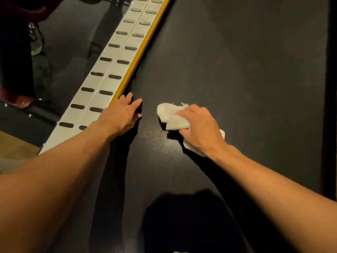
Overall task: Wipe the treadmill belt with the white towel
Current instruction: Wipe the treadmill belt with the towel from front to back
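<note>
**Towel under your right hand, on the belt**

At the far left lies dark floor [60, 52]. Beside it the pale grey rail [102, 73] runs up and away on a slant, with two rows of dark oval treads along it. A yellow strip [140, 53] lines the rail's inner edge, where it meets the belt [246, 61].

Your left forearm crosses the near end of the rail. Your left hand [119, 114] lies palm down on the belt just beside the strip. Its fingers [135, 104] are straight, slightly spread and hold nothing. You cannot tell whether the outer fingertips touch the strip.

Between your forearms the belt shows a fine dotted texture. Nearer you, a black shadow [182, 216] falls across it.

Across a narrow bare gap from your left hand sits the towel [169, 115]. It is bunched on the belt, left of the belt's middle. A frayed white lobe sticks out past your knuckles, and a smaller bit shows by your wrist.

Your right hand [200, 128] sits on top of the towel. Its fingers [184, 113] curl over the cloth, gripping it and pressing it down onto the belt.

To the right the belt spreads wide, dark and matte. At its far right edge runs a darker band [331, 88].
</note>
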A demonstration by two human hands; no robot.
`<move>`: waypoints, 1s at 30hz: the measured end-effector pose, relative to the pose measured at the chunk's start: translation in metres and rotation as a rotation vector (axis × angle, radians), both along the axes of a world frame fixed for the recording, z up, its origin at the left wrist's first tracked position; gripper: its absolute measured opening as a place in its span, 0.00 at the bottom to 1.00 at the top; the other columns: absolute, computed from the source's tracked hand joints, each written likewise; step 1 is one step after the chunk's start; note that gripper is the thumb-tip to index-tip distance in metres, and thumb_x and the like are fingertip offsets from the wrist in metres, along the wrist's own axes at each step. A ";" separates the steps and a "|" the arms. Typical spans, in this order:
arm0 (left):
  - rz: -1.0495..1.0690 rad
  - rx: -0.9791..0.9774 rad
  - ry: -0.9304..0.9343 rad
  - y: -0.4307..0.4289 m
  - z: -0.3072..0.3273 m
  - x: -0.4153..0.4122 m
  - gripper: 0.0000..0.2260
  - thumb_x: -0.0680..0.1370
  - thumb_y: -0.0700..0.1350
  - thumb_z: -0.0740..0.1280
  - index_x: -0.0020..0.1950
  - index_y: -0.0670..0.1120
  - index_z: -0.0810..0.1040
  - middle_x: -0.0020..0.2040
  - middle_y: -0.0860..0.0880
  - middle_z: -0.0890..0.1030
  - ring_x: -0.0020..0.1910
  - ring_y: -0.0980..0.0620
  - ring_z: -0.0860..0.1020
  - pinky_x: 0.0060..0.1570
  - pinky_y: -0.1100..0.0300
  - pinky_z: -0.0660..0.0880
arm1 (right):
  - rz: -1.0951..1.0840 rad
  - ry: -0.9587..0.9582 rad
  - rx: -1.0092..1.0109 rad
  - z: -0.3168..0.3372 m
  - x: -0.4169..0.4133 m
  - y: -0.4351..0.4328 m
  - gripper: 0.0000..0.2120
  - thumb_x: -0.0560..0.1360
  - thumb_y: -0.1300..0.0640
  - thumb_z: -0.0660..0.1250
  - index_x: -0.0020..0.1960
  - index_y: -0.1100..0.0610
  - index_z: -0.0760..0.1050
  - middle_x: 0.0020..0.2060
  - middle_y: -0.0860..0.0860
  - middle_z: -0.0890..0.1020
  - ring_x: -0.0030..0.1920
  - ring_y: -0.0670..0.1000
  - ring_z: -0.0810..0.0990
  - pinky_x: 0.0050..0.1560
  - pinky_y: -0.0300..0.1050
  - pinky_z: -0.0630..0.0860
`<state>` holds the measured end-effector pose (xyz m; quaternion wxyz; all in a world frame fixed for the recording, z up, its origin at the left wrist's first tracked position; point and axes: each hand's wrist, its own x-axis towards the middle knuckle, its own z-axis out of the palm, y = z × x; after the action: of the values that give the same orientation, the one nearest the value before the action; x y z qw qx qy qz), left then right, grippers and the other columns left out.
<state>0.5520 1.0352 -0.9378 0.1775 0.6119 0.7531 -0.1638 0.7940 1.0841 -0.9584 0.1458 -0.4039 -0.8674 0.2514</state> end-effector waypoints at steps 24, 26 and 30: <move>0.174 0.077 -0.078 -0.021 0.007 -0.040 0.40 0.75 0.53 0.69 0.79 0.45 0.49 0.79 0.45 0.48 0.75 0.42 0.59 0.69 0.47 0.65 | -0.016 -0.172 0.091 -0.012 -0.062 0.014 0.17 0.68 0.58 0.68 0.55 0.58 0.71 0.51 0.56 0.75 0.50 0.59 0.71 0.45 0.52 0.70; 0.189 0.108 -0.110 -0.021 0.010 -0.041 0.34 0.78 0.48 0.67 0.78 0.44 0.53 0.78 0.46 0.52 0.72 0.41 0.64 0.67 0.47 0.66 | 0.210 -0.099 0.123 -0.011 -0.061 -0.025 0.15 0.66 0.62 0.69 0.52 0.57 0.72 0.47 0.54 0.76 0.44 0.57 0.71 0.40 0.52 0.72; 0.200 0.152 -0.143 -0.020 0.014 -0.043 0.29 0.79 0.38 0.63 0.78 0.46 0.55 0.79 0.46 0.54 0.69 0.40 0.68 0.66 0.48 0.68 | 0.189 -0.009 0.083 -0.002 -0.073 -0.007 0.14 0.69 0.64 0.65 0.54 0.55 0.73 0.45 0.53 0.77 0.44 0.57 0.73 0.39 0.48 0.68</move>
<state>0.5088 1.0156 -0.9242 0.1993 0.5558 0.8059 -0.0440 0.7205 1.0776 -0.9606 0.1341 -0.3148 -0.9120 0.2261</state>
